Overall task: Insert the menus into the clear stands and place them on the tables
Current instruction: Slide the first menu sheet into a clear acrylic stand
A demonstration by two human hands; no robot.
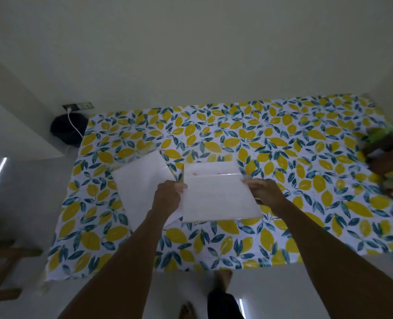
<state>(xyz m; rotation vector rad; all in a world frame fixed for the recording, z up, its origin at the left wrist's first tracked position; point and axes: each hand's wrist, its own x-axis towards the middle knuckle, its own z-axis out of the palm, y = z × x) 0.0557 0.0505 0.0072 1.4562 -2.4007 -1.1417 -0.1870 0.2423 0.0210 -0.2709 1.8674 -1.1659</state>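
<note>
A white menu sheet (pixel 218 199) sits inside a clear stand (pixel 211 169) that I hold over the middle of the table. My left hand (pixel 168 195) pinches its left edge and my right hand (pixel 263 192) grips its right edge. The stand's glossy rim shows across the top and lower right of the sheet. A second white menu (pixel 140 180), under a faint clear cover, lies flat on the table just left of my left hand, partly hidden by my wrist.
The table (pixel 283 226) wears a lemon-print cloth. A pile of coloured items (pixel 391 155) sits at its right edge. A dark bin (pixel 66 130) and wall socket stand behind the left corner. A wooden stool (pixel 2 265) is at lower left. My bare feet show below.
</note>
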